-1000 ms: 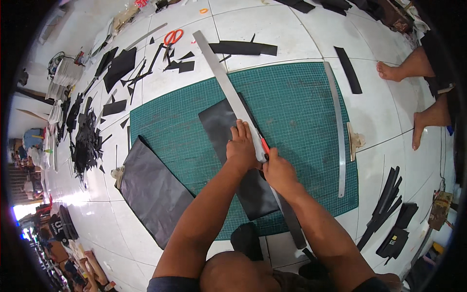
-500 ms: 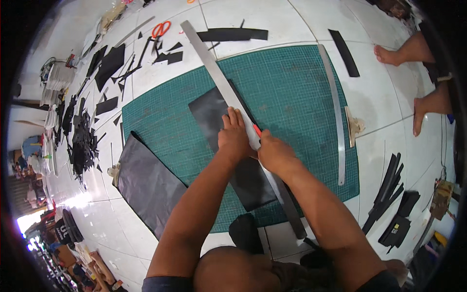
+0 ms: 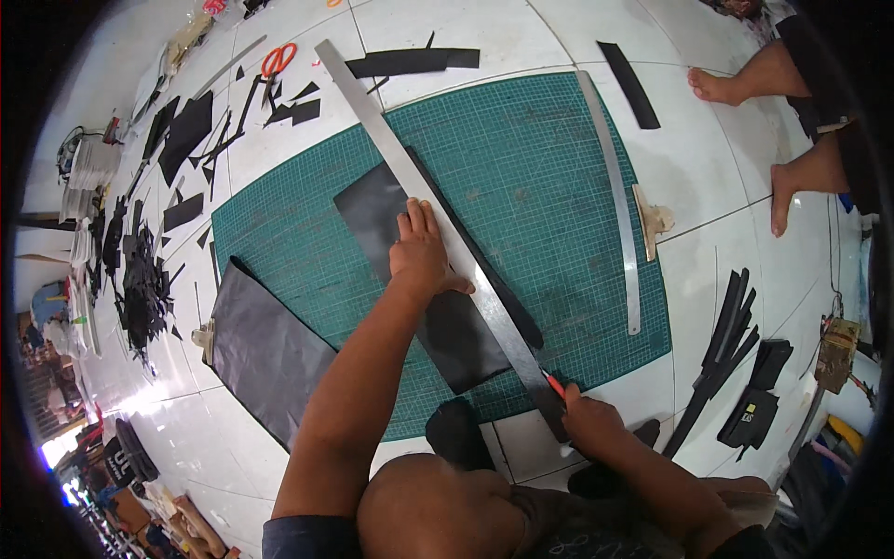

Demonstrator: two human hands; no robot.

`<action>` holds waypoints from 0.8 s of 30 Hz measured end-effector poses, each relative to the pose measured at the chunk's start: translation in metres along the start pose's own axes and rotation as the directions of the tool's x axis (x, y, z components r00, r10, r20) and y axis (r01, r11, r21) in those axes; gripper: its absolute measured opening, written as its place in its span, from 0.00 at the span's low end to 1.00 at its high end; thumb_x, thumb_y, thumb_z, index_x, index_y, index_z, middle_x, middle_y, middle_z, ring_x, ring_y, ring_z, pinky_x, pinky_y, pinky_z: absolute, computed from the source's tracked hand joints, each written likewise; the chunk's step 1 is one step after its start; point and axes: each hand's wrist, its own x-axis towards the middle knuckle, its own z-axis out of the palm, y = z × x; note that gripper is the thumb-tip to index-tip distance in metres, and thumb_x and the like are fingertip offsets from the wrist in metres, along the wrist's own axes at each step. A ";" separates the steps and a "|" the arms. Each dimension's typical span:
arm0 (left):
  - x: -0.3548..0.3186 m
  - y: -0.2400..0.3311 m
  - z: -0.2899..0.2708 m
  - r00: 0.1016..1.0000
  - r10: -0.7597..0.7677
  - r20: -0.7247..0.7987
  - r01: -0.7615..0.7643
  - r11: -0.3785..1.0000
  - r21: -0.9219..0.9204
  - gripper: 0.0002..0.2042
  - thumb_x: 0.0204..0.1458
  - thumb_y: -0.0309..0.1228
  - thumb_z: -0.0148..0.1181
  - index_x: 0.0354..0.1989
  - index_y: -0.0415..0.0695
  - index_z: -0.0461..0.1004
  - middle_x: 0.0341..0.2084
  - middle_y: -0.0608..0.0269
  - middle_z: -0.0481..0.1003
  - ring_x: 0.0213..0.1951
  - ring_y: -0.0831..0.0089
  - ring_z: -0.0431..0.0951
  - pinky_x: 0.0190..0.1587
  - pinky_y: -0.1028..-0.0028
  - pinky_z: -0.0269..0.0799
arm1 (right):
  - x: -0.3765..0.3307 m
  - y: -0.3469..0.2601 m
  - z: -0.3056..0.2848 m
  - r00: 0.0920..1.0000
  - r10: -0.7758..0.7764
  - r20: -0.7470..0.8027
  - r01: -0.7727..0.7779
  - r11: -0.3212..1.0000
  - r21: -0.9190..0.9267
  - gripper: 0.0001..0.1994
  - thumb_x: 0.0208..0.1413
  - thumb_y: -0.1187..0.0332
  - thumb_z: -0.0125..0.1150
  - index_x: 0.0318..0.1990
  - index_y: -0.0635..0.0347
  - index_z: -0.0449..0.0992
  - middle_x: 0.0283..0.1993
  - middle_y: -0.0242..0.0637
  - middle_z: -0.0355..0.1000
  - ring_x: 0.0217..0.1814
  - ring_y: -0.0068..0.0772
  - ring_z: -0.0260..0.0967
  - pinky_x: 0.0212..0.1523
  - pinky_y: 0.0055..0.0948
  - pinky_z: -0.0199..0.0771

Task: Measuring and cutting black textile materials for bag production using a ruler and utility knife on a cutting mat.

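Head view:
1. Presses on ruler with left hand, fingers laid out rather than wrapped round it.
2. Grips red cutter tightly in right hand, beside ruler's near end, at green mat's near edge.
3. Pins black sheet partly under ruler, aslant on mat; shows black strip along ruler's right edge.
4. Has second ruler at mat's right, orange scissors beyond.

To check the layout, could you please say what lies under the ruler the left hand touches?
A black sheet and green mat emerge from beneath the metal ruler; whatever its width covers cannot be seen.
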 end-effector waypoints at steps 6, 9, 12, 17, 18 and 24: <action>0.001 0.001 0.002 1.000 0.008 -0.007 -0.008 1.000 0.009 0.74 0.15 0.58 0.78 0.68 0.29 0.35 0.69 0.39 0.39 0.70 0.47 0.44 0.61 0.58 0.65 | -0.015 -0.002 -0.025 0.989 -0.081 -0.124 0.081 0.997 -0.010 0.14 0.56 0.66 0.52 0.44 0.64 0.60 0.36 0.58 0.74 0.39 0.58 0.75 0.39 0.50 0.73; -0.002 -0.003 -0.003 0.999 -0.031 0.010 0.030 0.999 0.030 0.75 0.15 0.59 0.78 0.68 0.29 0.35 0.69 0.38 0.38 0.70 0.46 0.44 0.62 0.60 0.64 | -0.002 -0.029 -0.059 0.970 -0.063 -0.236 0.099 0.985 0.144 0.16 0.53 0.66 0.58 0.42 0.64 0.62 0.37 0.57 0.74 0.39 0.56 0.75 0.39 0.49 0.73; 0.003 -0.009 0.008 1.000 -0.012 -0.009 0.012 0.998 0.055 0.75 0.15 0.60 0.77 0.68 0.28 0.34 0.69 0.38 0.37 0.69 0.45 0.44 0.63 0.60 0.63 | 0.055 -0.041 -0.049 0.837 -0.068 -0.544 0.272 0.913 0.304 0.16 0.50 0.66 0.64 0.39 0.64 0.64 0.35 0.54 0.73 0.38 0.53 0.75 0.38 0.45 0.73; 0.003 -0.001 0.004 1.000 0.023 0.007 -0.024 0.999 0.037 0.75 0.17 0.63 0.76 0.68 0.29 0.35 0.69 0.38 0.37 0.69 0.45 0.44 0.62 0.59 0.63 | 0.110 -0.007 -0.037 0.696 0.055 -0.715 0.303 0.881 0.362 0.18 0.49 0.63 0.68 0.39 0.63 0.66 0.25 0.42 0.68 0.30 0.44 0.71 0.35 0.39 0.71; 0.003 -0.003 0.003 0.999 0.032 -0.008 -0.032 0.999 0.035 0.75 0.17 0.64 0.75 0.68 0.30 0.35 0.69 0.39 0.38 0.69 0.45 0.45 0.63 0.55 0.62 | 0.114 0.007 -0.040 0.697 0.045 -0.716 0.315 0.877 0.362 0.18 0.49 0.63 0.68 0.39 0.63 0.66 0.25 0.42 0.68 0.30 0.44 0.71 0.35 0.39 0.71; 0.027 -0.038 -0.013 0.994 0.070 -0.082 -0.078 0.991 -0.104 0.41 0.36 0.52 0.71 0.57 0.40 0.65 0.56 0.53 0.66 0.60 0.54 0.64 0.56 0.50 0.62 | 0.082 0.003 -0.076 0.847 0.237 -0.476 0.408 0.284 0.868 0.24 0.62 0.47 0.51 0.50 0.60 0.61 0.24 0.30 0.63 0.13 0.17 0.59 0.12 0.19 0.60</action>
